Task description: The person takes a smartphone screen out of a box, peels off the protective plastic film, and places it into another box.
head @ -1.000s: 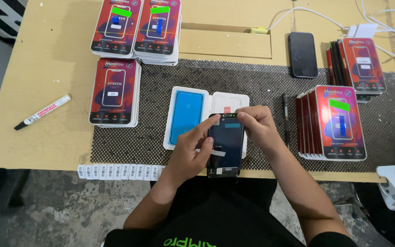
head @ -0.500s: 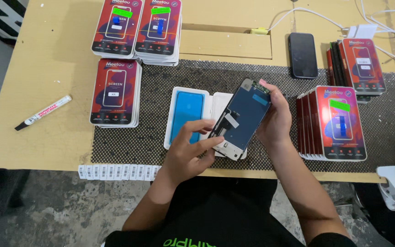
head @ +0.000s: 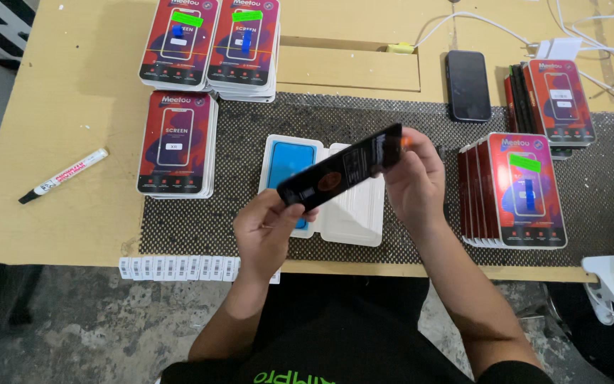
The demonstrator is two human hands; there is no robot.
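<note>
My left hand and right hand are each clamped on an end of the phone screen panel, now tilted edge-on with its back showing, above the open white tray on the table.

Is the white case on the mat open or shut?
Open. The white case lies spread flat on the black mat, both halves showing, a blue sheet in its left half.

I see the phone screen panel now tipped nearly edge-on and slanted, my left hand gripping its lower end, right hand its upper.
</note>
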